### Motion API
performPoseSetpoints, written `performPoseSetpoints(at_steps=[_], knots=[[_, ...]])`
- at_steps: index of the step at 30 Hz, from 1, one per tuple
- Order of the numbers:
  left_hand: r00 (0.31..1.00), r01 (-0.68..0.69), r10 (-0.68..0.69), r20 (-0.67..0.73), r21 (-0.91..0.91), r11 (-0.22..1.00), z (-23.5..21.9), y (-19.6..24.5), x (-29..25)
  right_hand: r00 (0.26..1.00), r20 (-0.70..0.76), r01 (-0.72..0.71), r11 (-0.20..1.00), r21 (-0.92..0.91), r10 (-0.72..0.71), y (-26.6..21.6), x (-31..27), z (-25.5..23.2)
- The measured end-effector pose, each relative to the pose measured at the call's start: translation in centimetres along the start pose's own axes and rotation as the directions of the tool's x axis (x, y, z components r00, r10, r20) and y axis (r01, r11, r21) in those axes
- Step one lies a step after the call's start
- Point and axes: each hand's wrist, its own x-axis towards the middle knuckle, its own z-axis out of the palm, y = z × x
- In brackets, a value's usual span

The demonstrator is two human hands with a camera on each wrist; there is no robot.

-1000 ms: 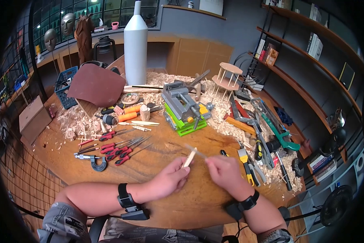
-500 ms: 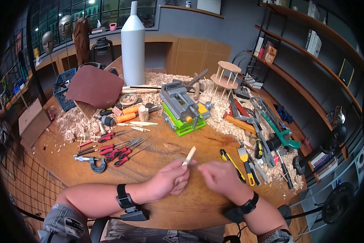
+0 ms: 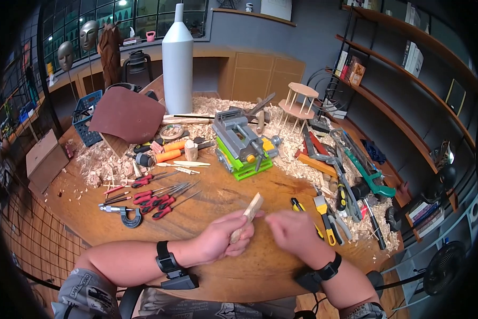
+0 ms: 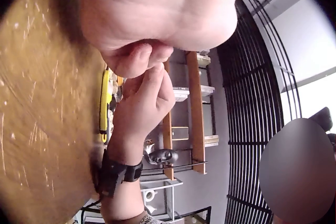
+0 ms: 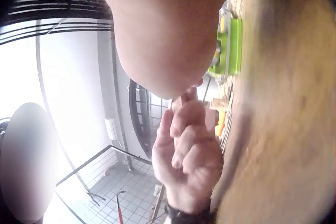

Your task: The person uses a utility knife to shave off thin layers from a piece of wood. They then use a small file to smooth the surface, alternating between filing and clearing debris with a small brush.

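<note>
In the head view my left hand (image 3: 225,236) grips a pale whittled wooden stick (image 3: 256,203), its flat cut end pointing up and away from me. Close to its right, my right hand (image 3: 293,234) is curled with thumb and fingers pinched together. The slim metal file it holds is blurred and mostly hidden now, plainer in the oldest frame. In the left wrist view the fingertips of both hands meet, the right hand (image 4: 144,106) below. From the right wrist, the left hand's curled fingers (image 5: 191,140) show round the stick, partly covered by the right hand (image 5: 168,40).
Red-handled files (image 3: 162,199) and a micrometer (image 3: 128,217) lie to the left. A grey vise (image 3: 239,135) on a green base stands ahead. To the right are a yellow utility knife (image 3: 303,210), a chisel (image 3: 324,215) and a green-handled saw (image 3: 374,183), among wood shavings (image 3: 289,159).
The file seen against the stick a second ago is now barely visible. More of the stick shows above and below my left fingers. My right hand has shifted slightly beside it.
</note>
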Motion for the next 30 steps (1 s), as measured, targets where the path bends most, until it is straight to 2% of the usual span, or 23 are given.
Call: performPoseSetpoints(at_steps=[1, 2, 3, 5, 6, 8, 11, 12, 13, 15, 16, 19, 20, 21, 23, 24, 27, 30], knots=[[1.000, 0.000, 0.000, -0.003, -0.003, 1.000, 0.0, -0.1, 0.0, 0.998, 0.060, 0.034, 0.999, 0.030, -0.036, -0.4, -0.1, 0.0], [1.000, -0.003, 0.003, 0.008, -0.005, 1.000, -0.1, -0.1, 0.0, 0.994, -0.039, 0.101, 0.994, 0.034, -0.099, 0.1, -0.1, 0.2], [1.000, -0.005, 0.005, 0.021, -0.009, 1.000, -0.1, -0.2, 0.0, 0.995, -0.041, 0.097, 0.995, 0.033, -0.095, 0.4, -0.3, 0.3], [0.999, -0.009, 0.010, 0.040, -0.015, 1.000, -0.1, -0.1, 0.0, 0.995, -0.101, -0.014, 1.000, -0.009, 0.013, 1.0, -0.1, 0.2], [0.998, -0.004, 0.005, 0.055, -0.025, 1.000, -0.1, -0.1, 0.0, 0.995, -0.097, -0.014, 1.000, -0.006, 0.013, 0.9, -0.1, 0.2], [0.999, 0.006, -0.004, 0.039, -0.055, 0.998, 0.0, -0.2, 0.0, 0.994, -0.078, 0.071, 0.997, -0.013, -0.072, 0.4, -0.1, 0.2], [0.998, -0.006, 0.010, 0.063, -0.060, 0.998, -0.5, -0.1, 0.2, 0.999, -0.025, 0.030, 0.999, 0.040, -0.029, 0.2, -0.2, 0.2], [0.995, -0.017, 0.020, 0.098, -0.032, 0.999, -0.7, -0.1, 0.2, 0.997, 0.076, 0.002, 1.000, 0.002, -0.002, -0.7, -0.2, 0.0], [0.995, -0.012, 0.015, 0.095, -0.031, 0.999, -0.7, -0.1, 0.1, 0.997, 0.075, -0.002, 1.000, 0.005, 0.002, -0.5, 0.0, -0.2], [0.999, -0.016, 0.017, 0.027, -0.027, 0.999, -0.6, 0.0, 0.2, 0.995, -0.042, -0.091, 0.995, -0.033, 0.090, 0.6, 0.5, -0.7], [0.999, -0.020, 0.021, 0.031, -0.028, 0.999, -0.6, 0.1, 0.3, 0.993, -0.118, -0.025, 0.999, 0.024, 0.028, 0.7, 0.1, 0.1], [0.997, -0.054, 0.052, 0.058, 0.033, 0.998, -0.8, 0.0, 0.2, 0.998, -0.060, 0.015, 0.999, 0.035, -0.013, 0.1, -0.2, 0.3], [0.999, -0.038, 0.038, 0.031, 0.013, 0.999, -0.7, 0.2, 0.3, 0.997, -0.081, -0.020, 0.999, -0.042, 0.017, 0.5, 0.0, 0.0], [1.000, -0.029, 0.029, 0.002, -0.010, 1.000, -0.6, 0.3, 0.3, 0.997, -0.079, -0.025, 0.999, -0.039, 0.022, 0.5, -0.3, 0.1], [0.999, -0.044, 0.043, 0.029, 0.008, 0.999, -0.9, 0.2, 0.4, 0.998, -0.019, 0.053, 0.997, 0.052, -0.052, 0.6, -0.4, 0.1], [0.997, -0.053, 0.052, 0.053, 0.024, 0.998, -1.0, 0.0, 0.3, 0.999, -0.015, 0.048, 0.997, 0.055, -0.047, 0.7, -0.5, 0.1], [0.994, -0.096, 0.093, 0.060, 0.062, 0.993, -1.0, 0.1, 0.3, 0.993, -0.121, -0.012, 1.000, -0.013, 0.011, 1.1, 0.0, 0.3], [0.987, -0.141, 0.133, 0.094, 0.085, 0.986, -1.3, -0.2, 0.5, 0.995, -0.097, -0.031, 0.999, -0.045, 0.026, 1.2, 0.3, -0.6]])
